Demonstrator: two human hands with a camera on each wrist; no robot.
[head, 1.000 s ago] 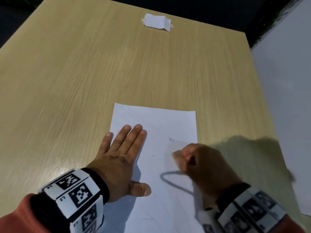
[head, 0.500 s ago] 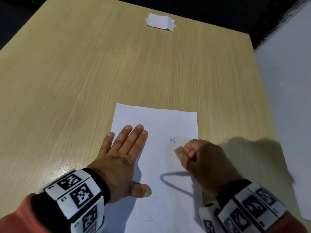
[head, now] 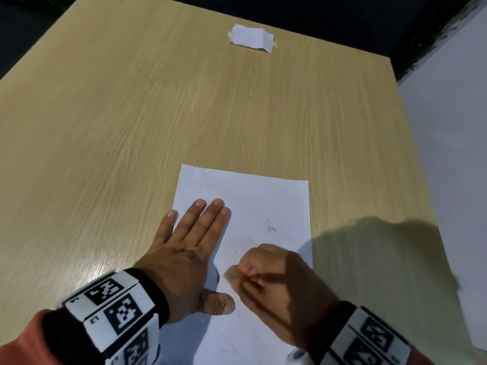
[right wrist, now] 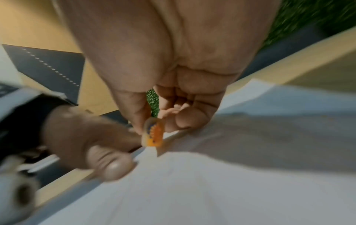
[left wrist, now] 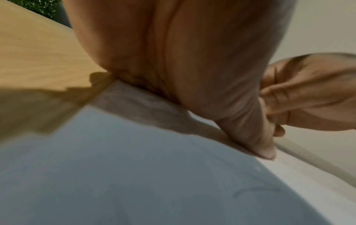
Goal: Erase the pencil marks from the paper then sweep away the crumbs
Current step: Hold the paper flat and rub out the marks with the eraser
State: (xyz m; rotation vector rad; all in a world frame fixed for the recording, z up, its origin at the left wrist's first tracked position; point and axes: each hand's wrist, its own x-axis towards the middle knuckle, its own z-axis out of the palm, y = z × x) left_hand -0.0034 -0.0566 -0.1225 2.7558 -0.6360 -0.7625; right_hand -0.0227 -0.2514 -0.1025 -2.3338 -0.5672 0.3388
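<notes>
A white sheet of paper (head: 253,201) lies on the wooden table (head: 158,114) in front of me. A small pencil mark (head: 271,228) sits near its right edge, with fainter strokes lower down. My left hand (head: 184,254) lies flat on the sheet's left side, fingers straight and thumb spread. My right hand (head: 271,280) pinches a small eraser (head: 232,275) between thumb and fingers, its tip on the paper below the mark. In the right wrist view the eraser (right wrist: 153,134) has an orange wrapper and touches the sheet (right wrist: 212,182).
A small folded white paper scrap (head: 251,37) lies near the table's far edge. A large white surface (head: 448,154) runs along the right side. The far half of the table is bare wood.
My right hand with the eraser has slid down and left, away from the pencil mark, which is now uncovered. The left hand stays flat in place.
</notes>
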